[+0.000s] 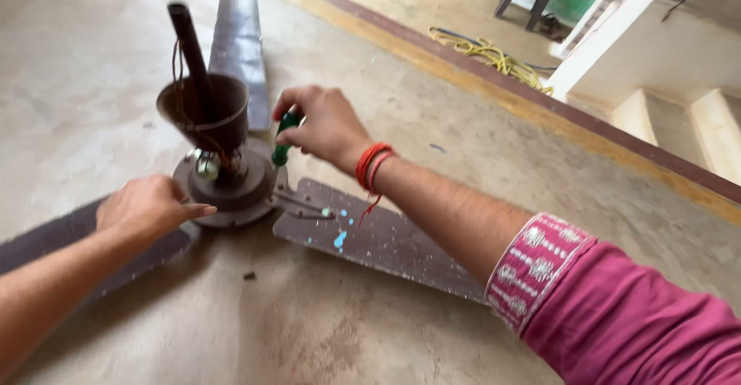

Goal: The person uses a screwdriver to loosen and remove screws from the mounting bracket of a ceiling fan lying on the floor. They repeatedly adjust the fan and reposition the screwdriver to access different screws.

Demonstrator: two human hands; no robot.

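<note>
1. My right hand (324, 126) is closed around a green-handled screwdriver (284, 139); my fingers hide most of the handle, and I cannot make out its tip.
2. The screwdriver stands nearly upright, just right of the ceiling fan motor hub (231, 184), which sits on the floor (324, 323).
3. My left hand (147, 207) lies flat, fingers together, pressing the hub's near-left edge and covering a blade root.
4. My right forearm reaches in from the near right with a red thread on the wrist; the left comes from the near left.
5. The brown blade (378, 238) runs under my right arm, its far end hidden by my pink sleeve (617, 315).
</note>
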